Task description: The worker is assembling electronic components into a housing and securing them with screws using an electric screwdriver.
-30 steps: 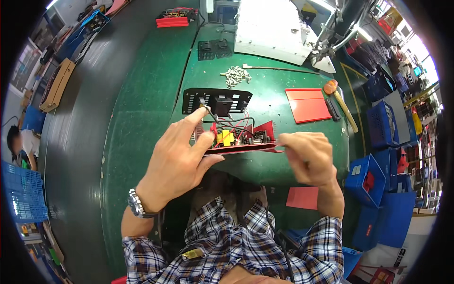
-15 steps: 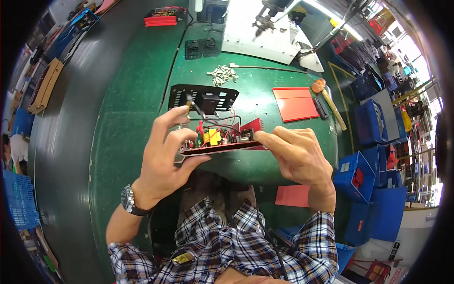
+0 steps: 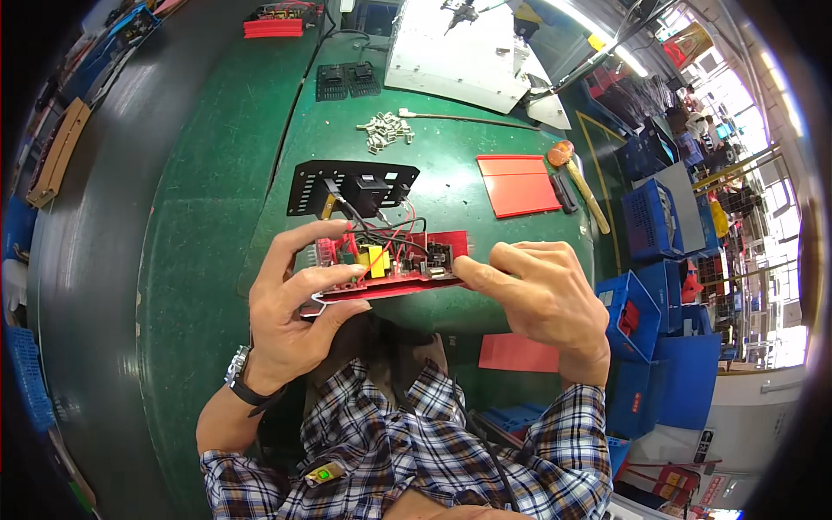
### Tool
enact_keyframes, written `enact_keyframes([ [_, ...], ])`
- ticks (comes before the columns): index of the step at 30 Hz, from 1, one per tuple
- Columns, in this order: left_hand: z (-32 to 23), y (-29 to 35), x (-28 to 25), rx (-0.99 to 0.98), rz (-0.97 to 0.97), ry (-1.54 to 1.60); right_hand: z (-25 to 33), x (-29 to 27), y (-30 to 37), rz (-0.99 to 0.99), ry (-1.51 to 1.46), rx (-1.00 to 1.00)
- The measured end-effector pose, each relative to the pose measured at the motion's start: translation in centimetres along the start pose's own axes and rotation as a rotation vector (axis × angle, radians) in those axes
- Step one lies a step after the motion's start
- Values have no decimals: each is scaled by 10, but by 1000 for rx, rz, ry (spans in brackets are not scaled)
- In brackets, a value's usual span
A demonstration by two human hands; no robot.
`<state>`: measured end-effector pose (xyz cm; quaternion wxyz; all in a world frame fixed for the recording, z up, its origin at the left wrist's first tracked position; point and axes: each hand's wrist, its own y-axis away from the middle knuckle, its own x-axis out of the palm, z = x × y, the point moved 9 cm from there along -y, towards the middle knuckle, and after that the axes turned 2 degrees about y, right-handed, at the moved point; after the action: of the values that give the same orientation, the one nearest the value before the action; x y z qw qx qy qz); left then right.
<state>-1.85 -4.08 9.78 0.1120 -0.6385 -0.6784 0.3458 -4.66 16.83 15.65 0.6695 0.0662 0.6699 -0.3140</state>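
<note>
Between my hands is a red metal housing (image 3: 394,289) with a circuit board inside, crowded with parts, among them a yellow transformer (image 3: 375,262). My left hand (image 3: 290,299) grips its left end, thumb below and fingers over the parts. A silvery bent bracket (image 3: 315,303) shows by that thumb. At the right end, my right hand (image 3: 544,293) is closed, its index fingertip against the housing's corner; whether it pinches something small is hidden. Red and black wires (image 3: 392,232) run from the board to a black slotted panel (image 3: 348,186) standing just beyond.
A pile of small metal pieces (image 3: 386,132) lies farther back on the green table (image 3: 208,234). To the right are a red panel (image 3: 518,185), a black bar (image 3: 563,192) and a mallet (image 3: 582,184). Blue bins (image 3: 626,319) stand beyond the table's right side.
The housing has tipped, showing more of its inside and its red near edge. My right hand stays at its right end. The whole view has shifted slightly.
</note>
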Motion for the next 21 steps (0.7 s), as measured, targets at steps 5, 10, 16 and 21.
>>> enact_keyframes([
  [5,-2,0,4,19,35,56,-5,-2,-2,226,71,76],
  [10,0,2,8,17,32,63,-23,3,-2,252,-183,20],
  [16,3,9,0,3,27,76,-93,-25,29,-418,-390,419],
  [21,1,-1,13,-37,32,180,-176,150,116,-98,61,519],
])
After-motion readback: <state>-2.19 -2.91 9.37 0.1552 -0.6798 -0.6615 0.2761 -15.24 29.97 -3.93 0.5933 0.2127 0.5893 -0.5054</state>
